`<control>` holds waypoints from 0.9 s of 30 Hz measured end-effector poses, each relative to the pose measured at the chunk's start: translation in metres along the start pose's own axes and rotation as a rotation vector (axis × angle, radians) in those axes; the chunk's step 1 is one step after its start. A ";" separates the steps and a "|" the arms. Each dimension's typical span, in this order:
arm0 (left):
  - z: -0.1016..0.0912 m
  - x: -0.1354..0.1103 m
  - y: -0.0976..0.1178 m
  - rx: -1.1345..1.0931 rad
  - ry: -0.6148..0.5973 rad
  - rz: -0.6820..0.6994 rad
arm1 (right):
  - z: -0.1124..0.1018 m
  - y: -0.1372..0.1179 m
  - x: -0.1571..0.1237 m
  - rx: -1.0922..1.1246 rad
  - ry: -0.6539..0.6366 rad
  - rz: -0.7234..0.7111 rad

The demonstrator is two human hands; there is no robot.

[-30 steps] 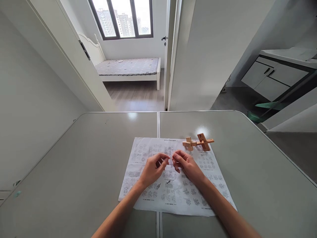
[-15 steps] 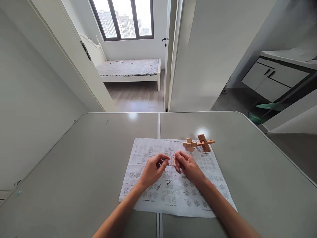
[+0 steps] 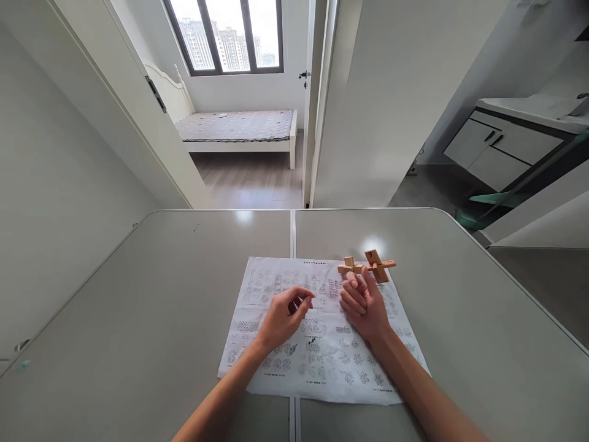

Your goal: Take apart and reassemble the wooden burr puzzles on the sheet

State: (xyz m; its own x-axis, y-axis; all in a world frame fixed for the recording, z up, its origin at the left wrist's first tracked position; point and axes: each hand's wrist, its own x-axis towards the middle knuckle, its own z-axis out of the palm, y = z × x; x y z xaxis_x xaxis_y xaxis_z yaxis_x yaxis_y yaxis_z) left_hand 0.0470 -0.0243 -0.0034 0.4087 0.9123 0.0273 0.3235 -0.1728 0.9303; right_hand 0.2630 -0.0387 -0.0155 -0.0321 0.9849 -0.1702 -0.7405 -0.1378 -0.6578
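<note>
A small wooden interlocking puzzle [image 3: 367, 267] lies at the far right corner of a printed instruction sheet [image 3: 322, 344] spread on a grey table [image 3: 138, 307]. My right hand [image 3: 363, 304] rests on the sheet just below the puzzle, its fingers loosely curled and pointing toward the wood, the fingertips very close to it, holding nothing. My left hand [image 3: 283, 316] hovers over the middle of the sheet with its fingers loosely curled and empty.
The table has a seam down its middle and rounded far corners. Beyond it an open doorway shows a bed [image 3: 239, 126] under a window. Grey cabinets [image 3: 501, 147] stand at the right. A green object [image 3: 488, 199] lies on the floor past the table's right corner.
My right hand has moved away from the left hand, up and to the right toward the wooden puzzle. The left hand has stayed almost still.
</note>
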 end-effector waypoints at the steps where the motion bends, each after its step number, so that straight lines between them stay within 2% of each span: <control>1: 0.000 0.000 0.000 -0.001 0.000 -0.002 | -0.003 -0.003 0.001 0.029 0.014 -0.020; 6: 0.000 -0.001 -0.003 -0.009 -0.001 0.000 | -0.023 -0.014 0.003 0.268 0.044 -0.091; 10: 0.000 -0.001 -0.003 -0.004 -0.005 0.016 | -0.037 -0.018 0.007 0.431 0.006 -0.064; 14: -0.002 -0.001 -0.003 -0.003 -0.006 0.016 | -0.045 -0.019 0.011 0.500 -0.024 -0.036; 20: -0.003 0.000 -0.003 -0.009 0.000 0.011 | -0.045 -0.019 0.013 0.426 -0.071 -0.042; 27: -0.003 0.000 -0.002 -0.002 -0.002 -0.006 | -0.024 -0.015 0.010 0.142 -0.058 -0.129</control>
State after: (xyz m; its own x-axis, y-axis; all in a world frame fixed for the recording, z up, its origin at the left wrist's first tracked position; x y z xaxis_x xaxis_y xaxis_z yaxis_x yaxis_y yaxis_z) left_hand 0.0435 -0.0225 -0.0041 0.4082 0.9127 0.0210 0.3244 -0.1665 0.9311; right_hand 0.2899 -0.0290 -0.0246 0.0340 0.9984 -0.0461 -0.8281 0.0023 -0.5606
